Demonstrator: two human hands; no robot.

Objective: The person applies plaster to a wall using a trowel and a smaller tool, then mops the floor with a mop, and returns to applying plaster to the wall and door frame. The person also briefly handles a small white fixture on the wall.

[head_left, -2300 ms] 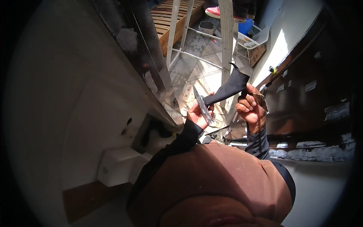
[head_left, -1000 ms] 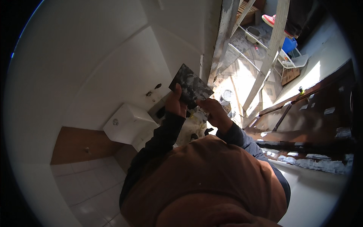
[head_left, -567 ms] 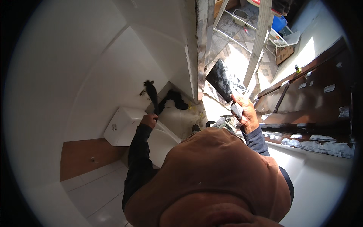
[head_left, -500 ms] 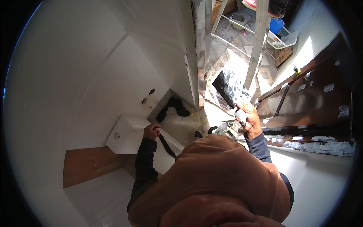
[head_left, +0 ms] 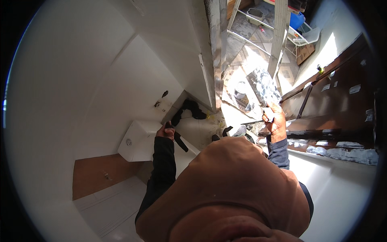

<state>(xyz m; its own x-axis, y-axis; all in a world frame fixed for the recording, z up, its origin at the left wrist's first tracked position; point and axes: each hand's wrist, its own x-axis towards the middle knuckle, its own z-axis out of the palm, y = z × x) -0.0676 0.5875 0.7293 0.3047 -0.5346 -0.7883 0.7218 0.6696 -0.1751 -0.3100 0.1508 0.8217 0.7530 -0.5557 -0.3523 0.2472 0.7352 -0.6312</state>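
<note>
My left hand (head_left: 166, 131) is closed around a narrow, dark, flat strip (head_left: 181, 143) that points down over the white toilet (head_left: 139, 139); its exact kind does not show. On the other side, in sunlight, my right hand (head_left: 276, 122) is closed on a pale piece (head_left: 267, 114). From that hand reaches a flat dark board (head_left: 264, 82) smeared with white, apparently held at its near end. An open round can (head_left: 240, 89) with a pale rim stands on the floor covering left of the board.
A brown door (head_left: 330, 117) with white filler patches is on my right. A ladder (head_left: 278, 44) stands beyond the doorway frame (head_left: 215, 60), near a bucket (head_left: 254, 17) and a white basket (head_left: 306, 35). Dark cloth (head_left: 188, 111) lies in the corner.
My right hand and the smeared board have moved right and slightly away, uncovering the can. My left hand has shifted slightly away, with the dark strip now held farther up. The view has shifted slightly.
</note>
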